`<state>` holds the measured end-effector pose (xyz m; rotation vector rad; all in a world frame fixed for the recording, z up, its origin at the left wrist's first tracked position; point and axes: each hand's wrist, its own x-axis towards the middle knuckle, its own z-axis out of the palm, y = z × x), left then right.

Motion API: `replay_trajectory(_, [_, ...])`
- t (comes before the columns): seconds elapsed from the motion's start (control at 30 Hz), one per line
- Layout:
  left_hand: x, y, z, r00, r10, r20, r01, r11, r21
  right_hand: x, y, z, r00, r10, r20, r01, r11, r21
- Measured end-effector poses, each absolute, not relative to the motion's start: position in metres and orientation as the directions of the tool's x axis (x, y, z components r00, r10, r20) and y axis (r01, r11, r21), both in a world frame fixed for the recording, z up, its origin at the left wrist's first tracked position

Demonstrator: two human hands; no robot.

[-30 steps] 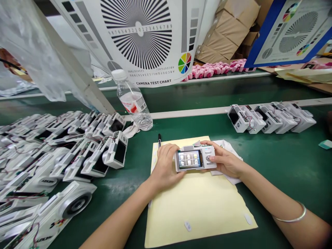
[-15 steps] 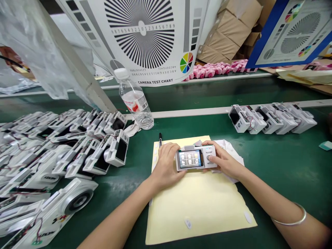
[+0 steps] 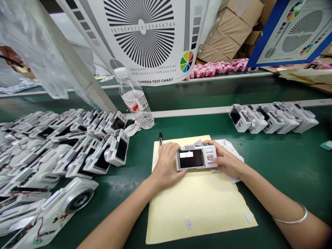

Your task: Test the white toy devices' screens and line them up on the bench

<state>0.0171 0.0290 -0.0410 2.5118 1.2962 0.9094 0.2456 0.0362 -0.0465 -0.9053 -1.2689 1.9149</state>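
A small white digital camera (image 3: 196,157) is held over a yellow sheet (image 3: 197,204), its rear screen facing me and mostly dark with a white bar at the top. My left hand (image 3: 167,164) grips its left end. My right hand (image 3: 228,160) grips its right end, with the thumb lying beside the round control pad. A white cloth (image 3: 230,147) lies under my right hand. A black pen (image 3: 160,139) rests at the sheet's far left corner.
Several half-assembled white cameras (image 3: 52,159) are heaped on the left of the green table (image 3: 285,162). A row of white cameras (image 3: 272,117) stands far right. A water bottle (image 3: 133,98) and a camera test chart (image 3: 145,38) stand behind. Cardboard boxes (image 3: 228,31) sit at the back.
The camera's screen has switched from a grid of menu icons to a mostly dark display with a white bar. My right thumb has lifted off the round pad. Both hands stay in place.
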Motion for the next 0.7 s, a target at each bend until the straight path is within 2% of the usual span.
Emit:
replay_trajectory(0.1, [0.0175, 0.0291, -0.0410, 0.425, 0.793, 0.437, 0.685, -0.597, 0.418, 0.2457, 0.0371, -0.0438, -0.586, 0.799, -0.138, -0.195, -0.304, -0.933])
replay_trajectory(0.3, [0.0175, 0.0284, -0.0412, 0.426, 0.792, 0.437, 0.680, -0.599, 0.422, 0.2453, 0.0377, -0.0475, -0.557, 0.825, -0.093, -0.169, -0.223, -0.960])
replay_trajectory(0.53, [0.0170, 0.0277, -0.0421, 0.429, 0.789, 0.440, 0.684, -0.602, 0.412, 0.2449, 0.0376, -0.0461, -0.559, 0.811, -0.172, -0.115, -0.282, -0.953])
replay_trajectory(0.7, [0.0163, 0.0274, -0.0417, 0.435, 0.784, 0.443, 0.680, -0.609, 0.409, 0.2441, 0.0374, -0.0475, -0.552, 0.816, -0.171, -0.114, -0.277, -0.954])
